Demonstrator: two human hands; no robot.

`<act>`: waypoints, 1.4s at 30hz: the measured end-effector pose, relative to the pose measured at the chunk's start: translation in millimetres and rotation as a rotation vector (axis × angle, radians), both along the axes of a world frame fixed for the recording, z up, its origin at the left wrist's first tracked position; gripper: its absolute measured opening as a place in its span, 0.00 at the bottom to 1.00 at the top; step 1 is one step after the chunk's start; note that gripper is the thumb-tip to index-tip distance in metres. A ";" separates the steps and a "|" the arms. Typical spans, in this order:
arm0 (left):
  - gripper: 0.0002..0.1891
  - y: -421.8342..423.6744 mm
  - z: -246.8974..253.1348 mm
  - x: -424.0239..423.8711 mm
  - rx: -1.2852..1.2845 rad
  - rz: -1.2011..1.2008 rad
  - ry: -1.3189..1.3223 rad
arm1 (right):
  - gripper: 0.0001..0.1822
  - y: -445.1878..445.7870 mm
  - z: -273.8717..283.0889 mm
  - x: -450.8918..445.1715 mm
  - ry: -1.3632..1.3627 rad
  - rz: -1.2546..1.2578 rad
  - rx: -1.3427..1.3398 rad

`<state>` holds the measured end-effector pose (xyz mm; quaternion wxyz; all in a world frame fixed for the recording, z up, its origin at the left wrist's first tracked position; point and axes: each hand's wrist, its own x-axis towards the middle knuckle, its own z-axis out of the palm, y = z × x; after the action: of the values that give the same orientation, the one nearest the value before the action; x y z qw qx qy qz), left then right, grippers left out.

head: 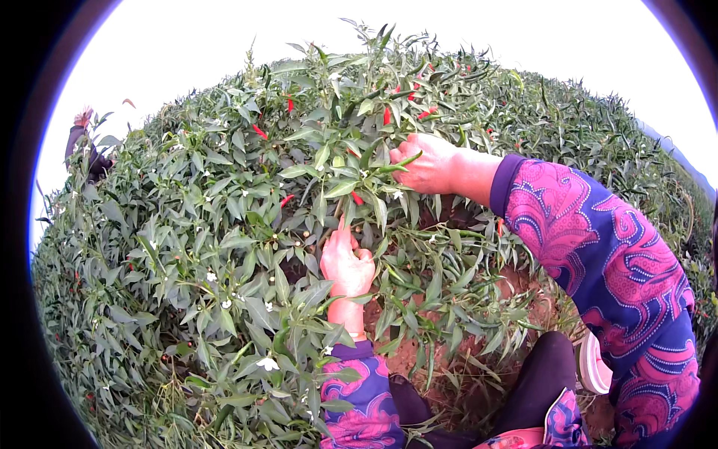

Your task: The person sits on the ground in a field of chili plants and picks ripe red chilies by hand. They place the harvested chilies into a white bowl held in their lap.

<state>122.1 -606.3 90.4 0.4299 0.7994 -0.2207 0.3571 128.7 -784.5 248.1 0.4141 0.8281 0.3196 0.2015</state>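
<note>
My right hand [429, 164] reaches into a chili pepper plant [336, 134], its fingers curled and their tips hidden by leaves. A green chili [401, 164] lies across the front of that hand. Lower down, my left hand [348, 266] is among the leaves beside a thin stem [338, 209], index finger pointing up and thumb bent; whether it grips the stem cannot be told. Red chilies hang close by: one [357, 198] above my left hand, one [286, 200] to its left, and another [387, 115] above my right hand.
Dense pepper plants with white flowers [267, 363] spread on all sides. Another person's raised hand [83, 117] shows at the far left. Reddish soil [404, 359] lies under the branches, near my bent knee [541, 370] and a shoe [593, 365].
</note>
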 end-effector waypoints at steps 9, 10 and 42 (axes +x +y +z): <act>0.20 -11.0 -4.8 -4.3 0.050 0.072 -0.008 | 0.07 -22.3 -6.8 0.9 0.184 -0.009 0.839; 0.19 -10.4 -1.2 -10.9 -0.003 0.057 0.019 | 0.07 -22.3 -5.7 -3.1 0.276 -0.009 0.948; 0.14 1.2 -4.5 -5.7 0.049 -0.121 -0.126 | 0.08 9.9 14.7 10.1 1.199 0.132 1.872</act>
<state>116.5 -605.1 85.9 0.4162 0.7707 -0.3042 0.3745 138.8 -774.6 262.8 -0.6069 0.7583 0.2331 -0.0479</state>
